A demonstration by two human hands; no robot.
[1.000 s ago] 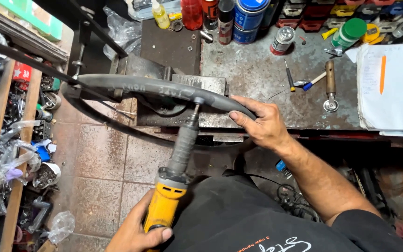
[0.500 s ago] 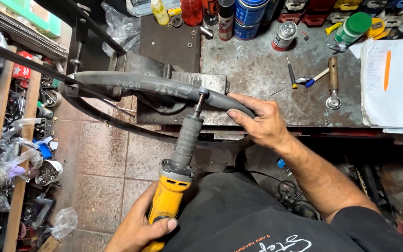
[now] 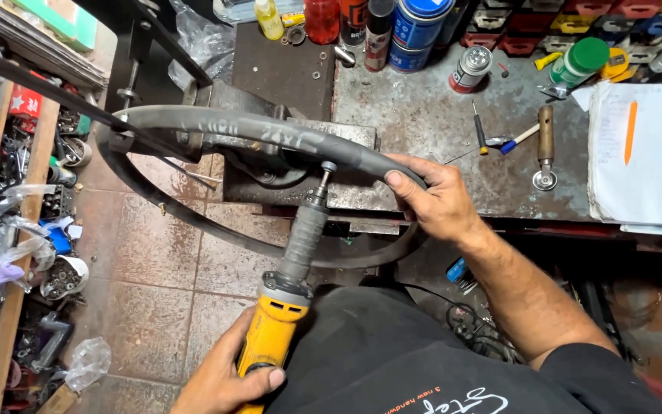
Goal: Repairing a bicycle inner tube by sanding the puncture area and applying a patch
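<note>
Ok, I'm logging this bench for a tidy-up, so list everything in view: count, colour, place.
rubber hose: one, dark grey, curved across the vise, looping below the bench edge
vise: one, grey metal, bench front, under the hose
die grinder: one, yellow body, grey neck, tip at the hose
workbench: one, worn grey metal, upper right
cans: two, blue, bench back
small tin: one, silver and red, bench middle
green-capped jar: one, bench right
paper stack: one, white, far right
orange pen: one, on the papers
left hand: gripping the grinder's body
right hand: gripping the hose
</note>
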